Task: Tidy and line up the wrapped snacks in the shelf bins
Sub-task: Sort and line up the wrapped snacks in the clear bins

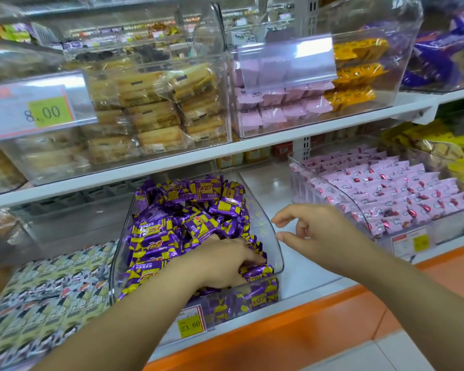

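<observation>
A clear bin (pixel 275 253) on the lower shelf holds a loose, jumbled heap of purple-and-yellow wrapped snacks (pixel 172 226). My left hand (pixel 223 261) lies palm down inside the bin near its front right corner, its fingers curled over a few of the purple snacks there. My right hand (pixel 314 231) hovers just outside the bin's right wall, fingers loosely bent and holding nothing. Its fingertips are close to the wall; whether they touch it is unclear.
To the right stands a bin of pink snacks (pixel 402 194) in neat rows. At the left lie green-and-grey patterned packets (pixel 51 287). The upper shelf carries bins of biscuits (pixel 156 111) and pink and yellow packets (pixel 292 103). A yellow price tag (pixel 190 322) hangs on the purple bin's front.
</observation>
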Tool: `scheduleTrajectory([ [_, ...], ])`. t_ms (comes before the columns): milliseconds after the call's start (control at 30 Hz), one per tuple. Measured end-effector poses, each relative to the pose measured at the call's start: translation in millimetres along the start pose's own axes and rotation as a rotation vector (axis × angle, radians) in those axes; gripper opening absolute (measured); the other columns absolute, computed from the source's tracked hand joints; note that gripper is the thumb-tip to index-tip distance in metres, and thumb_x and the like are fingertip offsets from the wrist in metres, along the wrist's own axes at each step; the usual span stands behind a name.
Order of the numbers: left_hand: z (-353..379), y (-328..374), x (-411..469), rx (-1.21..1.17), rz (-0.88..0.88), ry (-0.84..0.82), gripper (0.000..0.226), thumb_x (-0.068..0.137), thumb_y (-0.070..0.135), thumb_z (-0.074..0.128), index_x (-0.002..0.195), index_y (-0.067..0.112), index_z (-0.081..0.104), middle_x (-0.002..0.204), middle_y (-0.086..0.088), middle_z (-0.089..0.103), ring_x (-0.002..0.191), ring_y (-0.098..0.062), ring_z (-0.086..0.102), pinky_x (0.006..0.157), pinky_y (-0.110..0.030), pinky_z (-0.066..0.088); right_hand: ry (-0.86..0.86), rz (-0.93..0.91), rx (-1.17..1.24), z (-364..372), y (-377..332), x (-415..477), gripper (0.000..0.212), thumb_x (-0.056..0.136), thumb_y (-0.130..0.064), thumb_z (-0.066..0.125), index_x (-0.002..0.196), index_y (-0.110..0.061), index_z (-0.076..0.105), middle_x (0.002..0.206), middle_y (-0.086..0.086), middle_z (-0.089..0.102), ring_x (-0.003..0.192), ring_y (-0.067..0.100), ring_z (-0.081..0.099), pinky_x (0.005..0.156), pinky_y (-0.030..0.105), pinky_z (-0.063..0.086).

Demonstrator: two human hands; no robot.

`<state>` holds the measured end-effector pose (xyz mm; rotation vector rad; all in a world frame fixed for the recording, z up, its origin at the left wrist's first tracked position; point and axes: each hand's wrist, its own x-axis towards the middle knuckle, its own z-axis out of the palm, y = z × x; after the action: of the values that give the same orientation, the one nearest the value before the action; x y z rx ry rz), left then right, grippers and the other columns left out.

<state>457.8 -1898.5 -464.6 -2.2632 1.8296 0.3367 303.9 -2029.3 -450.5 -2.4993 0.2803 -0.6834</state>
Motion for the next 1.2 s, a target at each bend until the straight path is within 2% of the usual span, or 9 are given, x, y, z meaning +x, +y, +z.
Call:
scheduleTrajectory([
  [100,-6.1,-0.4,-2.3,-0.181,0.049,0.091,0.035,0.087,0.032,0.065,0.122,0.035,0.061,0.116,0.007,0.057,0.103,-0.011,0.056,0.086,-0.03,0.043,-0.014,0.008,-0.009,0.6,1.2,0.6,0.015,0.084,-0.026,0.068,0.099,-0.027,0.067,0.081,-0.029,0.056,0.067,0.004,0.054,0.062,0.009,0.04],
  [233,0.1,6.2,2.8,-0.037,0.087,0.075,0.025,0.085,0.022,0.063,0.107,0.033,0.066,0.104,0.01,0.066,0.094,-0.012,0.059,0.073,-0.024,0.042,-0.018,0.014,-0.009,3.0,1.5,3.0,0.013,0.084,-0.026,0.067,0.096,-0.028,0.066,0.084,-0.028,0.056,0.066,0.007,0.054,0.062,0.011,0.04],
  [433,-2.1,4.7,3.4,0.043,0.118,0.03,0.027,0.084,0.02,0.063,0.11,0.029,0.062,0.109,0.005,0.065,0.097,-0.019,0.059,0.083,-0.037,0.049,-0.027,0.009,-0.002,8.0,1.3,0.9,0.016,0.083,-0.024,0.069,0.091,-0.036,0.064,0.085,-0.026,0.057,0.066,0.009,0.055,0.059,0.008,0.037],
  [533,-8.3,3.4,-10.0,-0.064,0.085,0.067,0.028,0.088,0.021,0.063,0.116,0.029,0.064,0.113,0.006,0.066,0.101,-0.016,0.06,0.086,-0.035,0.049,0.012,0.011,-0.035,8.6,-2.0,-0.5,0.015,0.082,-0.022,0.069,0.091,-0.033,0.065,0.072,-0.028,0.052,0.07,0.006,0.054,0.06,0.008,0.036],
  [733,-21.1,-26.9,-75.5,-0.34,-0.037,0.411,0.023,0.09,0.019,0.064,0.112,0.026,0.067,0.1,0.012,0.068,0.091,-0.003,0.061,0.084,-0.021,0.047,0.095,-0.126,-0.051,27.8,-32.5,6.5,0.012,0.079,-0.019,0.072,0.09,-0.021,0.072,0.063,-0.027,0.044,0.057,-0.001,0.047,0.061,0.021,0.04],
  [900,-3.5,-62.8,-118.3,-0.462,-0.213,0.574,0.025,0.087,0.015,0.067,0.111,0.021,0.068,0.093,0.014,0.065,0.08,0.008,0.058,0.072,-0.002,0.04,-0.031,-0.075,-0.02,69.0,-55.9,25.4,0.021,0.086,-0.023,0.065,0.107,-0.024,0.066,0.086,-0.021,0.052,0.078,0.004,0.055,0.07,0.022,0.039],
  [967,6.1,-71.4,-129.8,-0.489,-0.25,0.588,0.024,0.087,0.021,0.068,0.111,0.023,0.068,0.096,0.015,0.064,0.076,0.016,0.055,0.069,0.0,0.039,-0.031,-0.005,-0.013,85.9,-63.7,36.0,0.029,0.09,-0.024,0.06,0.119,-0.021,0.059,0.105,-0.007,0.06,0.094,0.011,0.057,0.079,0.023,0.042],
  [1067,19.7,-76.8,-139.8,-0.47,-0.235,0.558,0.037,0.08,0.047,0.068,0.113,0.032,0.066,0.107,0.02,0.063,0.09,0.014,0.055,0.081,-0.007,0.041,0.011,0.118,-0.045,106.3,-69.8,51.4,0.039,0.094,-0.029,0.054,0.131,-0.018,0.049,0.125,0.006,0.058,0.113,0.023,0.054,0.09,0.033,0.044],
  [1200,38.9,-78.6,-138.8,-0.32,-0.195,0.516,0.072,0.061,0.084,0.044,0.118,0.042,0.06,0.12,0.023,0.055,0.111,0.007,0.046,0.11,-0.029,0.028,-0.019,0.278,-0.168,123.3,-63.8,64.6,0.047,0.093,-0.043,0.052,0.134,-0.021,0.044,0.116,0.007,0.063,0.115,0.027,0.05,0.082,0.037,0.045],
])
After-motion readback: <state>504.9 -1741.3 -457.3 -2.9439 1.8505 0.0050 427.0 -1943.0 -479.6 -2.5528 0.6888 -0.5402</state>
